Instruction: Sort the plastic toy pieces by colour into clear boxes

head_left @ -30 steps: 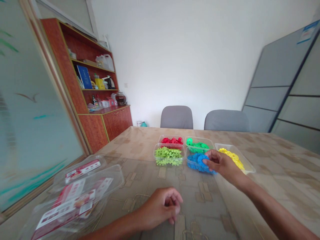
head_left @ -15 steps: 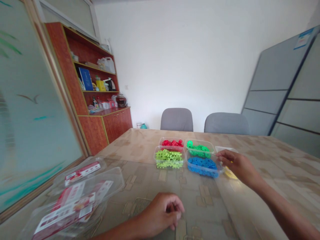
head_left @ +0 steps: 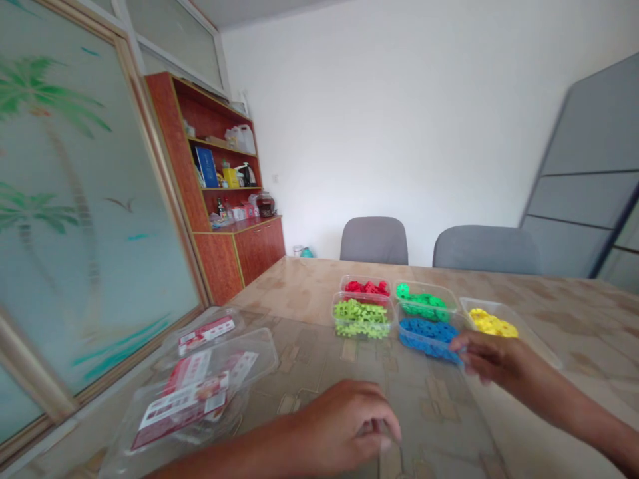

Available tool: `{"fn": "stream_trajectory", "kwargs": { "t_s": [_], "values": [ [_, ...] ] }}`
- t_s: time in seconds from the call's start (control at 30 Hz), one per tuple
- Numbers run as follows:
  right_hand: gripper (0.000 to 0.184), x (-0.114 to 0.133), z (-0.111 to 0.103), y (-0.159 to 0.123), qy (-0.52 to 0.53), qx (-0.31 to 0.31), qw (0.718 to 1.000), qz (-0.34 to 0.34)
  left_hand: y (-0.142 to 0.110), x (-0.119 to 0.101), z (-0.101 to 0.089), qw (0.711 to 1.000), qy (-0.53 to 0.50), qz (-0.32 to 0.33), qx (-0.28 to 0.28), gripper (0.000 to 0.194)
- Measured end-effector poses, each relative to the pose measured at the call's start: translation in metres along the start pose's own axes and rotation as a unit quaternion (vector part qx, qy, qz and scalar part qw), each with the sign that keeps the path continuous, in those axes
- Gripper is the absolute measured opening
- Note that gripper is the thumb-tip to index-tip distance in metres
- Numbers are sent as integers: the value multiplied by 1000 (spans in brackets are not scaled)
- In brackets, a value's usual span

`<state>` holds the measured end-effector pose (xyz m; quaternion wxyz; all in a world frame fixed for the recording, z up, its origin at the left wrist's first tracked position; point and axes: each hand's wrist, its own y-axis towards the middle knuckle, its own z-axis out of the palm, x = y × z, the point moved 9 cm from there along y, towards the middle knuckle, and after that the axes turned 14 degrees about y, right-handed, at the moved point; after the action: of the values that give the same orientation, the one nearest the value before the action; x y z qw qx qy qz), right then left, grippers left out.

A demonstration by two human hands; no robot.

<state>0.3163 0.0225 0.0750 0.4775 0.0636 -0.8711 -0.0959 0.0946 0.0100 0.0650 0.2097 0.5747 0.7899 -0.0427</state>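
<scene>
My left hand [head_left: 357, 426] hovers low over the near middle of the table. Its fingers curl toward the thumb, and anything between them is too hidden to make out. My right hand [head_left: 492, 356] is at the right end of the clear box of blue plastic pieces [head_left: 426, 332], fingers bent and blurred; whether they touch the box or pinch something I cannot tell. Left of it stands a box of lime-green pieces [head_left: 362, 316]. Behind are boxes of red pieces [head_left: 367, 288] and green pieces [head_left: 424, 305]. Yellow pieces [head_left: 492, 324] lie in a clear box just beyond my right hand.
Clear plastic lids with printed labels [head_left: 184, 406] lie overlapping at the table's left. Two grey chairs [head_left: 374, 239] stand behind the patterned table [head_left: 299, 279]. A wooden shelf cabinet [head_left: 214, 256] is at back left, with a frosted glass panel [head_left: 100, 233] nearer me.
My view has turned left, so the scene sits further right. My right hand has come nearer, from the blue box's far right corner to its near right end, uncovering the yellow pieces.
</scene>
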Motion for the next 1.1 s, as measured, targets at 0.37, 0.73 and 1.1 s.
{"fn": "stream_trajectory", "kwargs": {
  "t_s": [0.37,0.73,1.1],
  "values": [
    [17,20,133,-31,41,243,968,44,-31,78,-89,978,33,-135,-154,14],
    [18,-33,114,-14,105,161,974,119,11,111,-62,924,67,-167,-336,36],
    [62,-102,51,1,209,-67,934,280,-2,196,-18,874,-124,-295,-365,60]
  ]
}}
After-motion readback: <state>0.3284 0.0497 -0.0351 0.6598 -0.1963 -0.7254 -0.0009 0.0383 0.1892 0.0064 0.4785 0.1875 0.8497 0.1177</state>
